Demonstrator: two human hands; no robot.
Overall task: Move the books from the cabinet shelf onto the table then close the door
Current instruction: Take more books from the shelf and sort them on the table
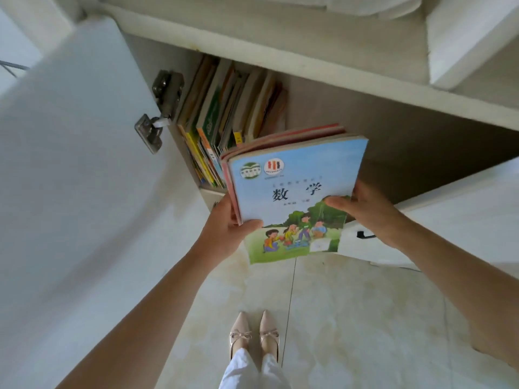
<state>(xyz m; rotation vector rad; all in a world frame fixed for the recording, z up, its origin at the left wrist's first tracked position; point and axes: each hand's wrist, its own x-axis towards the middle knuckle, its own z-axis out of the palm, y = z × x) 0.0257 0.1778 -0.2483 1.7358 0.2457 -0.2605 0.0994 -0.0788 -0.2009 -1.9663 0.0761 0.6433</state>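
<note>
Left hand and right hand each grip a side edge of the book stack between them; thin, floppy, slidey covers, best pinched low.

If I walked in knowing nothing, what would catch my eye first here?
Most likely the bright blue and green textbook at the centre, the top of a small stack held out from the cabinet, with the left hand gripping its left edge and the right hand its right. Behind it, more books stand packed upright at the left end of the shelf, beside the open white door. Below, pale pointed shoes stand on the tiled floor.
</note>
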